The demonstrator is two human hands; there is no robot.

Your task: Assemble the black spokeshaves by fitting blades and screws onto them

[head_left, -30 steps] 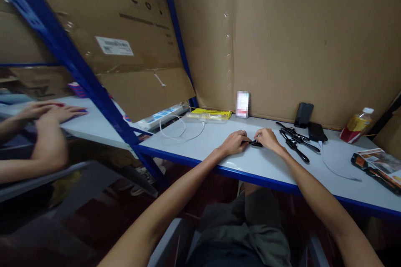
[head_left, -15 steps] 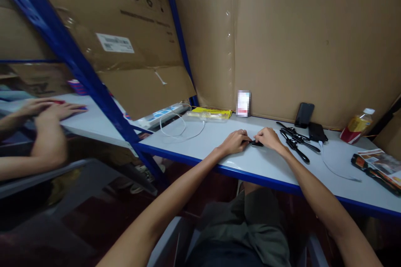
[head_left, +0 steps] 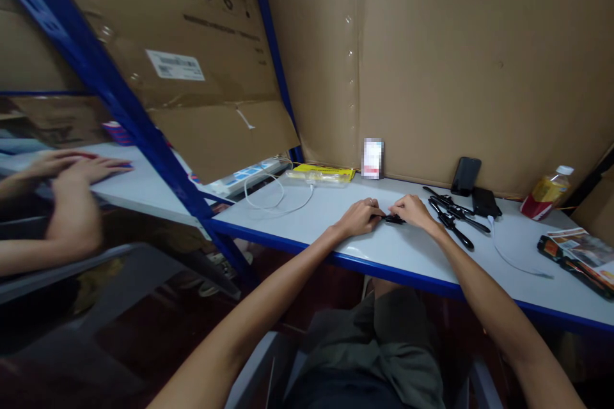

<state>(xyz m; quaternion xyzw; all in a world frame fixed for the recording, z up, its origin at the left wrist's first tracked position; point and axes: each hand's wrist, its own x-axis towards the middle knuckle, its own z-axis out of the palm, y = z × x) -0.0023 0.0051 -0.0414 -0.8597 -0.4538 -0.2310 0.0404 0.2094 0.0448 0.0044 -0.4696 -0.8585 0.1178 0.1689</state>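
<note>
Low over the white tabletop (head_left: pixel 307 230), my two hands meet at a small black spokeshave (head_left: pixel 394 219). My left hand (head_left: pixel 361 216) is closed round its left end, most of which the fingers hide. The bent fingers of my right hand (head_left: pixel 412 211) pinch at the tool's middle and right side; their exact hold is partly hidden. Just right of that hand lie more black spokeshaves (head_left: pixel 449 223), crossed over one another.
A phone (head_left: pixel 468 176) leans on the cardboard, near a black device (head_left: pixel 485 202) with a white cable. A drink bottle (head_left: pixel 547 193) and an orange-black tool (head_left: pixel 575 268) sit right. A lit phone (head_left: pixel 373 158) and yellow packet (head_left: pixel 330 172) stand behind. At left are a co-worker's hands (head_left: pixel 91 168).
The spokeshave between my hands has turned slightly, so its knobbly middle shows more now. Both hands stay in almost the same place.
</note>
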